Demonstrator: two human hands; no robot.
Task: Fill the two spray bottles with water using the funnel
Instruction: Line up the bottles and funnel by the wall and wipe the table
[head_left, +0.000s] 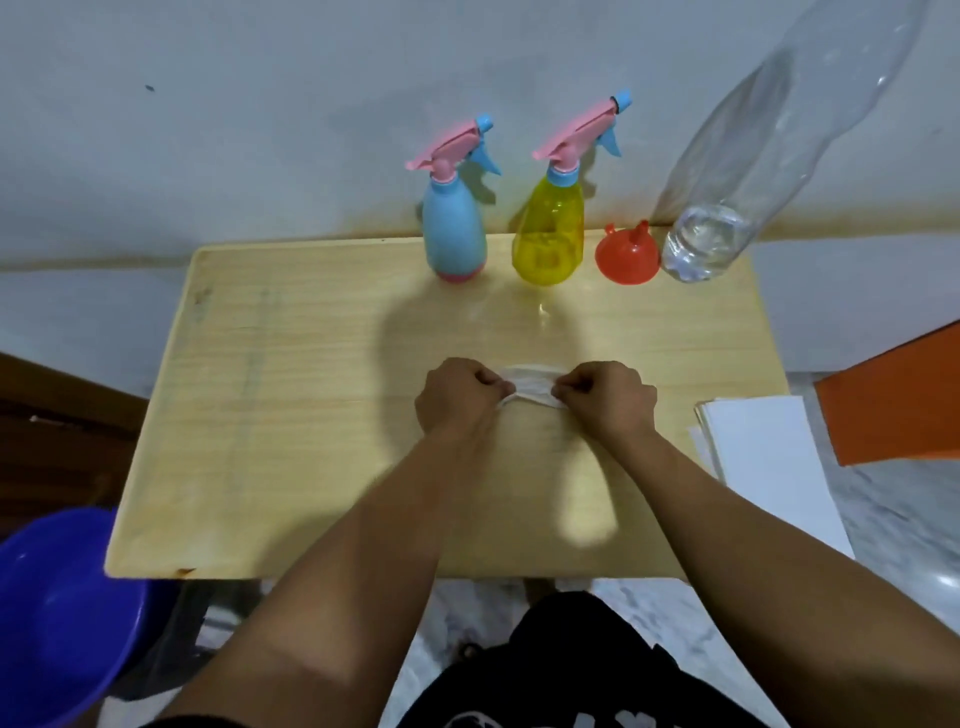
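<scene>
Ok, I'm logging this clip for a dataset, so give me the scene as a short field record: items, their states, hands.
blue spray bottle: upright, sprayer head on
yellow spray bottle: upright, sprayer head on, right of blue
funnel: orange, inverted, spout up
water bottle: clear, little water at bottom
left hand: pinching white cloth
right hand: pinching the cloth's other end
table: wooden
</scene>
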